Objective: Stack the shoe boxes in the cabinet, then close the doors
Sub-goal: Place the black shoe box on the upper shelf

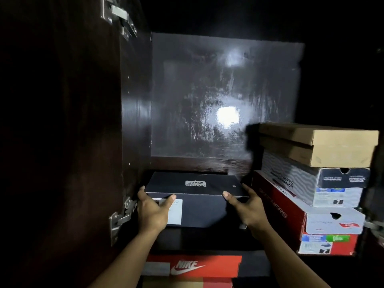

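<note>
So the person's got both hands on the front end of a dark navy shoe box [195, 196] sitting on the cabinet shelf [207, 240], left hand [153, 210] at the front left corner and right hand [245, 208] at the front right corner. Neither hand is really clamping it: fingers are spread and loose, thumbs up near the lid's front edge, palms facing the end panel, which looks to me more like a push or a nudge-into-line than a carry. Makes sense, since the box already rests flat on the shelf, so all it seems to need is squaring up toward the back panel [207, 96]. Just outboard of the left hand is the open left door [62, 121] with its lower hinge [119, 217] close to the knuckles, so that side is tight. Outboard of the right hand there's a stack of three boxes: a red one [291, 221] at the bottom, a grey patterned one [311, 183] on it, a plain brown cardboard one [324, 144] on top. The red box sits near the navy one; I can't tell if they touch, it's too dark in that gap. Below the hands, under the shelf, a red Nike box [193, 266] shows. Plenty of open space above the navy box, so my guess is more boxes go on top there. The right door is barely visible and neither looks shut.
</note>
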Motion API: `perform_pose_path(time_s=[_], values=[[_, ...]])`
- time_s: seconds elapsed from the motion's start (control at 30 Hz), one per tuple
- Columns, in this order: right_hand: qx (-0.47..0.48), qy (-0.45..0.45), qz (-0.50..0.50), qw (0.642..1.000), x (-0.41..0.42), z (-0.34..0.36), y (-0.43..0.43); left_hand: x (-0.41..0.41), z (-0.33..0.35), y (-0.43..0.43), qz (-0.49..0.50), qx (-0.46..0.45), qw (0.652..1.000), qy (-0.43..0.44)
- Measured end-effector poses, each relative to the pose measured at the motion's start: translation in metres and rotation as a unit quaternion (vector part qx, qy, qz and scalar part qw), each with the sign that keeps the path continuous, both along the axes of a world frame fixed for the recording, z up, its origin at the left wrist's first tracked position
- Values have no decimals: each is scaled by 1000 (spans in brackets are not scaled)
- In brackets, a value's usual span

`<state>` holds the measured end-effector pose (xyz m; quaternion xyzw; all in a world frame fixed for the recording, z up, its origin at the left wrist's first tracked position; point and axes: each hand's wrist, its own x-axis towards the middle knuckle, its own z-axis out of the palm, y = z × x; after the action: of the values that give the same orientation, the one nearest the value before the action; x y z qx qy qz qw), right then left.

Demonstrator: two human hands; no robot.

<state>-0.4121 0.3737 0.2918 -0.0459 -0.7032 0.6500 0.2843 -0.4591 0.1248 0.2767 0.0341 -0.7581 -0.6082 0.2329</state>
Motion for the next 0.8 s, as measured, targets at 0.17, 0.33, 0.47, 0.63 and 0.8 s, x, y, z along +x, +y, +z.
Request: perform_pose_path(time_s=[0.17, 0.33, 0.47, 0.63, 0.8], values=[[-2, -10, -4, 1000, -22, 3, -4, -21, 4, 2, 1, -7, 1000, -30], [12, -22, -20, 999, -36, 6, -5, -39, 3, 8, 9, 26, 999, -35], [33, -32, -28, 999, -42, 7, -6, -45, 1, 14, 29, 48, 998, -27], [33, -56, -36, 997, -44, 9, -4, -50, -1, 19, 37, 67, 997, -30], [42, -71, -56, 995, -44, 7, -6, -36, -1, 38, 76, 134, 988, -18]])
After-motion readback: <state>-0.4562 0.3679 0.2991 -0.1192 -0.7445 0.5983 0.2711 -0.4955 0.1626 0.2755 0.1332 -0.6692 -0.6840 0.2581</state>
